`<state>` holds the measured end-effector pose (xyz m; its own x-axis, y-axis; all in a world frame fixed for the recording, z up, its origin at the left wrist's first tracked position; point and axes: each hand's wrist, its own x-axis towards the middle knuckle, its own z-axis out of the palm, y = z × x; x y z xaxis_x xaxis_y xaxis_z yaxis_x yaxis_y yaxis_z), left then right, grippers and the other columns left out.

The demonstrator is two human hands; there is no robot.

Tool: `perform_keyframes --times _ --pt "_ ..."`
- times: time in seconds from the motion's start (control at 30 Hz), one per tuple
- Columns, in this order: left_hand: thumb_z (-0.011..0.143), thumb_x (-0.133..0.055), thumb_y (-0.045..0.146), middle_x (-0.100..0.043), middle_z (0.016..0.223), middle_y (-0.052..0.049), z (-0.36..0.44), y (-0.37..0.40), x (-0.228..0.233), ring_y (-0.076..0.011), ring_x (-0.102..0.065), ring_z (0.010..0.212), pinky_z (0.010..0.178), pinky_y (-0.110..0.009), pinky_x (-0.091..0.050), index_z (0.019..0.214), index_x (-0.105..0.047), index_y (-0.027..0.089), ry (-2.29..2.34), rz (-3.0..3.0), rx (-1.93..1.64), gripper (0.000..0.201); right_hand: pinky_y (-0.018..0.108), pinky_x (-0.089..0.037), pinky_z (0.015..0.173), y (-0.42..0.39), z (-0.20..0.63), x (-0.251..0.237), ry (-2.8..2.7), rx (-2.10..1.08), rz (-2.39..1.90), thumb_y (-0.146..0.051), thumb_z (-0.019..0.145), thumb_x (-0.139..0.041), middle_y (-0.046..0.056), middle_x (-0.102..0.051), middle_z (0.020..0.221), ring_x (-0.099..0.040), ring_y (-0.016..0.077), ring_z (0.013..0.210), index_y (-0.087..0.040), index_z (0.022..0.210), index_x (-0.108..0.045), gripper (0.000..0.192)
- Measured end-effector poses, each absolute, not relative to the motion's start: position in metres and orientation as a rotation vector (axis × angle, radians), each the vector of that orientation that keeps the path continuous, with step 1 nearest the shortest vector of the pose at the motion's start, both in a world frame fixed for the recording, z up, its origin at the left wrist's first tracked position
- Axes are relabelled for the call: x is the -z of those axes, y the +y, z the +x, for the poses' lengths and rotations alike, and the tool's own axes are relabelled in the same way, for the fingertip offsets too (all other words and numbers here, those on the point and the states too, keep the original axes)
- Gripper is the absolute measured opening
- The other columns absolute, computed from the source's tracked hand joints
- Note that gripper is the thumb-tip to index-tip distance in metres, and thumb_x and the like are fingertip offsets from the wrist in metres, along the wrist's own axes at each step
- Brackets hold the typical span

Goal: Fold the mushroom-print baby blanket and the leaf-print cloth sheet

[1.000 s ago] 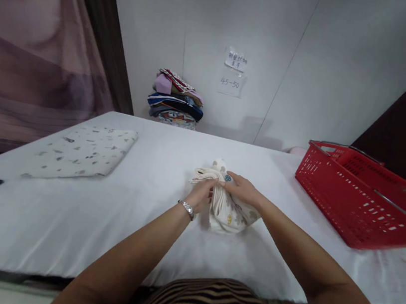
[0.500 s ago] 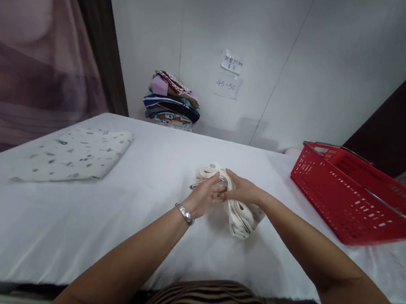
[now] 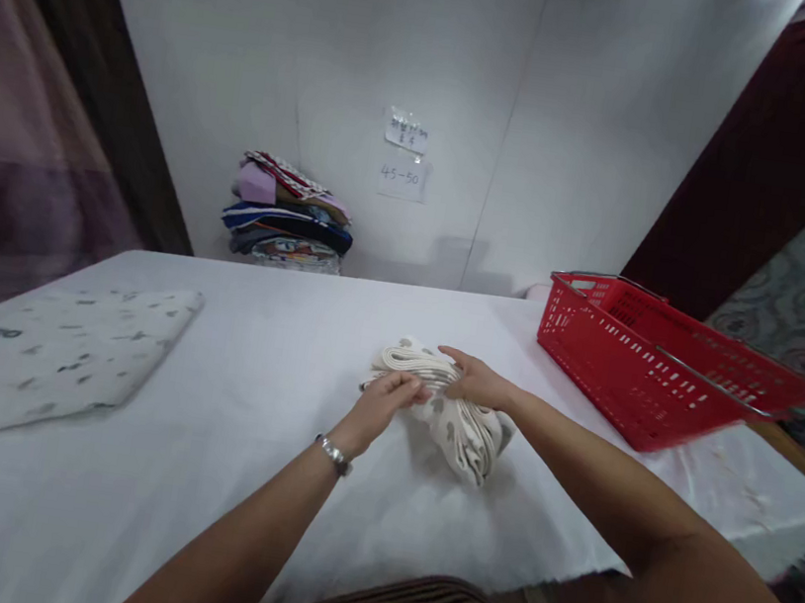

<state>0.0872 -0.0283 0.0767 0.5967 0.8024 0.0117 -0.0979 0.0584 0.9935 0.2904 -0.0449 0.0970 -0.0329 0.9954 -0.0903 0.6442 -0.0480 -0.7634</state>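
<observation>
A bundle of white patterned cloth (image 3: 455, 434), folded in thick layers, lies on the white-covered table (image 3: 270, 393) in front of me. My left hand (image 3: 388, 401), with a silver bracelet at the wrist, pinches at the bundle's near left side, fingers pressed together. From the right, my right hand (image 3: 481, 384) grips the top of the folds, its thumb side on the upper edge and other fingertips hidden in the layers. Loose folded ends hang out below it. Farther left, a flat folded cloth (image 3: 58, 353) with small dark prints lies apart from both hands.
A red plastic basket (image 3: 651, 376) with metal handles stands at the table's right side. Against the back wall sits a stack of folded fabrics (image 3: 291, 216). A handwritten paper sign (image 3: 403, 180) is taped to the wall. A pinkish curtain (image 3: 22, 178) hangs at the left.
The view has turned to the right, so the basket and flat cloth shift left. My left hand has drawn slightly away from my right, and more of the bundle's print shows between them.
</observation>
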Motion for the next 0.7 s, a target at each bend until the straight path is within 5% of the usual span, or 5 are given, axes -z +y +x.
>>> perform_keyframes --times 0.43,0.7 --pt "0.08 -0.045 0.051 -0.06 0.073 0.002 0.082 -0.038 0.012 -0.017 -0.056 0.075 0.07 -0.024 -0.043 0.073 -0.055 0.021 0.833 1.923 -0.509 0.032 0.033 -0.042 0.089 -0.097 0.414 -0.232 -1.725 0.375 -1.908 -0.013 0.066 -0.057 0.006 -0.056 0.122 -0.055 0.023 0.105 -0.023 0.137 -0.036 0.074" --pt "0.079 -0.04 0.059 -0.062 0.08 0.006 0.076 -0.036 0.034 -0.0184 -0.058 0.081 0.074 -0.021 -0.045 0.077 -0.056 0.033 0.851 2.008 -0.469 0.031 0.039 -0.042 0.087 -0.115 0.552 -0.302 -1.336 0.981 -2.31 -0.017 0.069 -0.055 0.015 -0.056 0.115 -0.052 0.0297 0.103 -0.014 0.135 -0.037 0.069"
